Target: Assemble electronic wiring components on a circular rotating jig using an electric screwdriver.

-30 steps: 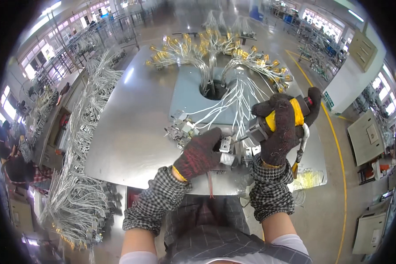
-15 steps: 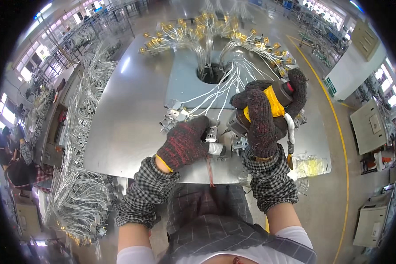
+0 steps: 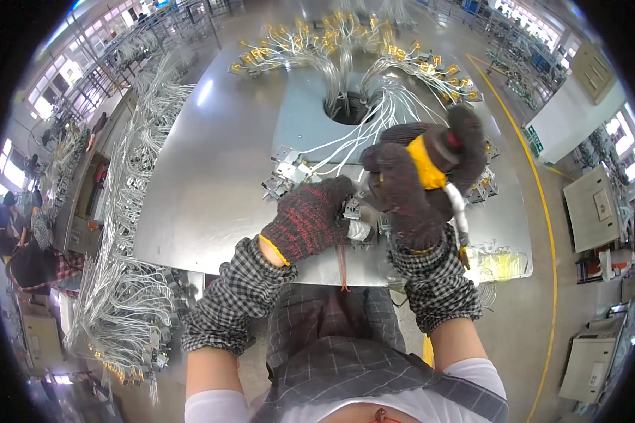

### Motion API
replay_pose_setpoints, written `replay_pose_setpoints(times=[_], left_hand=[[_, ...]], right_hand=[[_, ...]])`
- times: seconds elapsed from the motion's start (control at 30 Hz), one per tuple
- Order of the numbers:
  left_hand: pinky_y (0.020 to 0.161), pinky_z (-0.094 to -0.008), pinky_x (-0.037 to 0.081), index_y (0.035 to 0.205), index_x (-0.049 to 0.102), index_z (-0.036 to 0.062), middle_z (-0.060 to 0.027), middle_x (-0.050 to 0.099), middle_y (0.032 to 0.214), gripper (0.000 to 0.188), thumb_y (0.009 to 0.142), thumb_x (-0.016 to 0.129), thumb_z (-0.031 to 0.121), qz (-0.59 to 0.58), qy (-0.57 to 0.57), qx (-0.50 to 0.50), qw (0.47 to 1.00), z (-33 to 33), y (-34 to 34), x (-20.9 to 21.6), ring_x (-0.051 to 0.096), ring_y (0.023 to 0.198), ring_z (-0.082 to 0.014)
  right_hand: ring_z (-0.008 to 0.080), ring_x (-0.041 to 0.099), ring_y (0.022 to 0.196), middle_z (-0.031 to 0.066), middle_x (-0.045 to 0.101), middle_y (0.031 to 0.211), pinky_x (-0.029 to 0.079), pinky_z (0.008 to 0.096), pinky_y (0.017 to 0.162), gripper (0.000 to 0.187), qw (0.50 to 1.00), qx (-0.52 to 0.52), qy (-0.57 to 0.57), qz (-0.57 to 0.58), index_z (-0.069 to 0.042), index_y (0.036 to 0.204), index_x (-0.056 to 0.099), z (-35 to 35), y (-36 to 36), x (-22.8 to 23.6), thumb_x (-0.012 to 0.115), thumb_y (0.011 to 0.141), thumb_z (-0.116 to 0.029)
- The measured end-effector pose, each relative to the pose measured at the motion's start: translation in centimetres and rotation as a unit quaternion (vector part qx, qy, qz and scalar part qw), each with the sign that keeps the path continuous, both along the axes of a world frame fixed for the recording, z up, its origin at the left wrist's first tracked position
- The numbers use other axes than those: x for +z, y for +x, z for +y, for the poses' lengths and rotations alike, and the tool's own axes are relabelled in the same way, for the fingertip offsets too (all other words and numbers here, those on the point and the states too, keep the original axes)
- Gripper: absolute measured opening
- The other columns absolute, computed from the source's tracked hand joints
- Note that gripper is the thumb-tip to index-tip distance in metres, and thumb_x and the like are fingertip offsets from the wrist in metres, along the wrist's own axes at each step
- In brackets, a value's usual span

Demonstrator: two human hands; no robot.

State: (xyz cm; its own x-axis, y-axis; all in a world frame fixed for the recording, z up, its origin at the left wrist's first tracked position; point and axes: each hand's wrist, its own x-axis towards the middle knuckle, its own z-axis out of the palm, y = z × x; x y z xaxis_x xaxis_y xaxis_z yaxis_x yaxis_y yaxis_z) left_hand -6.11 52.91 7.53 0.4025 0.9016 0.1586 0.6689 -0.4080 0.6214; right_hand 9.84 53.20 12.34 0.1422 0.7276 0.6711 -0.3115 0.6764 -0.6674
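My gloved left hand (image 3: 305, 220) is closed around a small metal connector block (image 3: 353, 209) near the front of the metal table. Beside its fingers sits a white-wrapped piece (image 3: 360, 231) on a dark holder. In my gloved right hand (image 3: 406, 201) is a power screwdriver wrapped with yellow tape (image 3: 426, 163). Its front end points at the block, partly hidden by fingers and smeared by motion; whether it touches cannot be made out. White wires (image 3: 346, 149) run from the table's round hole (image 3: 347, 111) toward both hands. More metal blocks (image 3: 286, 169) lie just beyond my left hand.
Bundled wires with yellow-tagged ends (image 3: 317, 42) fan out at the table's far edge. Many wires (image 3: 120, 233) hang along a rack on the left. A clear and yellow packet (image 3: 501, 263) lies at the table's right corner. Another person (image 3: 32, 247) is at far left.
The power screwdriver has moved slightly left, and its front end is now closer to the block. My left hand has shifted a little right and away from me with the block.
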Motion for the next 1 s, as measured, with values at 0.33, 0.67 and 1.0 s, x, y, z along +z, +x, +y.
replay_pose_setpoints(times=[0.33,0.67,1.0], left_hand=[[0.096,-0.0450,0.049,0.128,0.060,0.0112,-0.0149,0.065,0.120,0.075,0.064,0.088,0.039,0.022,-0.003,-0.008,1.000,-0.4,-0.5,2.6,0.062,0.114,-0.0331],[0.094,-0.0418,0.051,0.129,0.061,0.0098,-0.0132,0.068,0.110,0.060,0.074,0.081,0.019,0.217,0.108,-0.073,0.967,5.4,-9.4,1.8,0.065,0.106,-0.0299],[0.085,-0.0266,0.054,0.133,0.053,0.0021,-0.0067,0.064,0.114,0.047,0.093,0.069,0.021,-0.636,-0.318,-0.013,0.703,-0.1,-3.6,1.5,0.063,0.104,-0.0136]], right_hand=[[0.0242,0.068,0.082,0.0181,0.062,0.106,0.062,0.0414,0.071,0.074,0.992,-0.070,0.096,-0.048,-0.010,0.146,0.032,1.3,0.9,-0.5,0.072,0.085,0.003],[0.0248,0.069,0.080,0.0198,0.064,0.101,0.062,0.0398,0.068,0.074,0.984,-0.073,0.154,-0.053,-0.010,0.147,0.030,2.3,0.8,-0.9,0.070,0.087,0.003],[0.0267,0.069,0.072,0.0215,0.065,0.098,0.061,0.0387,0.065,0.075,0.991,-0.069,0.109,-0.035,-0.011,0.148,0.029,1.4,0.8,-0.3,0.070,0.087,0.001]])
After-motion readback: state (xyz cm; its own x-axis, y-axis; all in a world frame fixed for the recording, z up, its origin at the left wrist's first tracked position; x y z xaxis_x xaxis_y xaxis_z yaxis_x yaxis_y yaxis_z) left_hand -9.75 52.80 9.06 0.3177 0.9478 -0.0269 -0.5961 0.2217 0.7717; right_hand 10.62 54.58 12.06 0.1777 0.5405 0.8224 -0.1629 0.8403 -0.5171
